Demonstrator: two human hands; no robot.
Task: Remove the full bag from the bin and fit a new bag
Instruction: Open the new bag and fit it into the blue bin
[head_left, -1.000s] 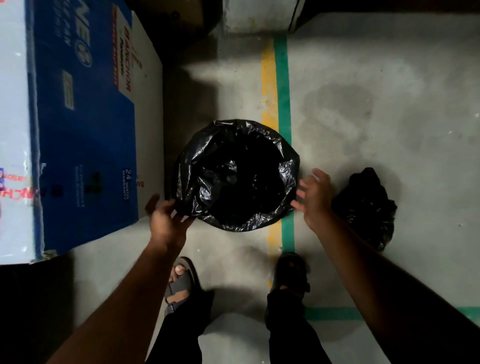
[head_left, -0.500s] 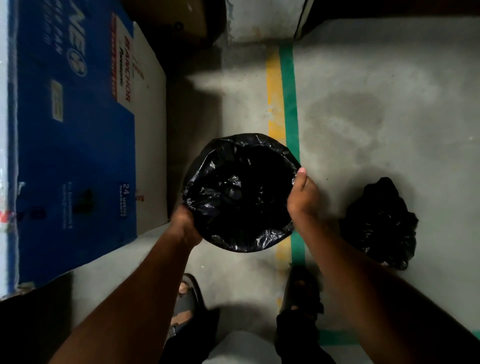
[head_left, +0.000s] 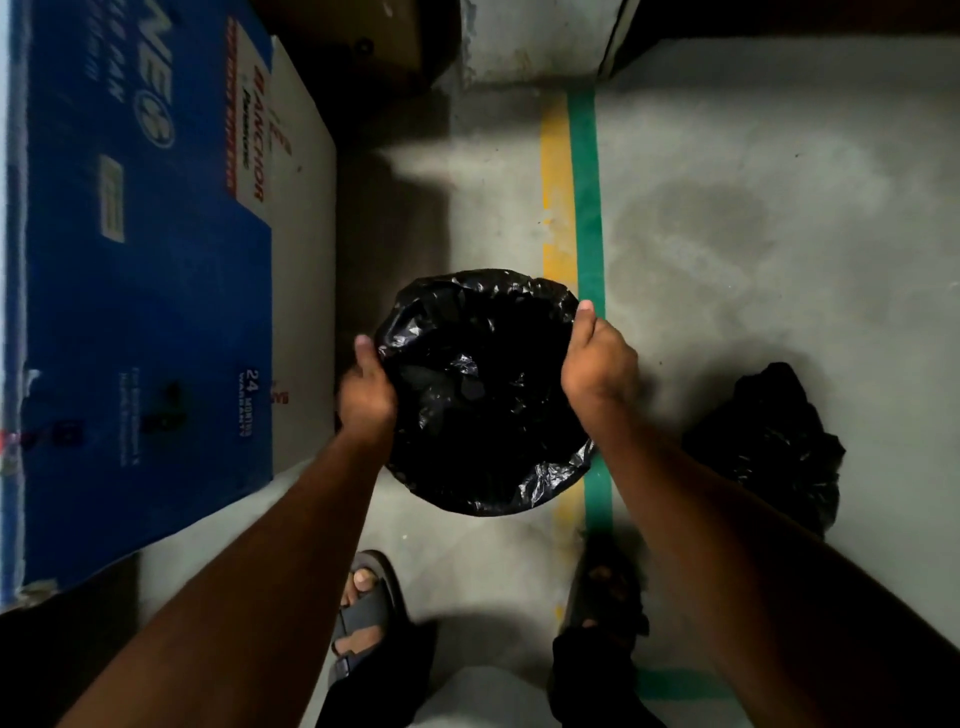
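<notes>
A round bin stands on the floor between my arms, lined with a black bag (head_left: 483, 395) whose edge is folded over the rim; the bin itself is hidden under the plastic. My left hand (head_left: 366, 389) grips the bag-covered rim on the left side. On the right side of the rim, my right hand (head_left: 597, 358) is clasped over it, thumb pointing away from me. A full, bunched black bag (head_left: 769, 447) lies on the floor to the right of the bin, apart from it.
A large blue and white cardboard box (head_left: 145, 291) stands close on the left of the bin. A yellow and green floor stripe (head_left: 574, 197) runs under the bin. My sandalled feet (head_left: 363, 613) are just below it. A wall base and brown carton are at the top.
Both hands have gone from open beside the bin to gripping the bag-covered rim on either side, and slid further along it. The view has shifted slightly.
</notes>
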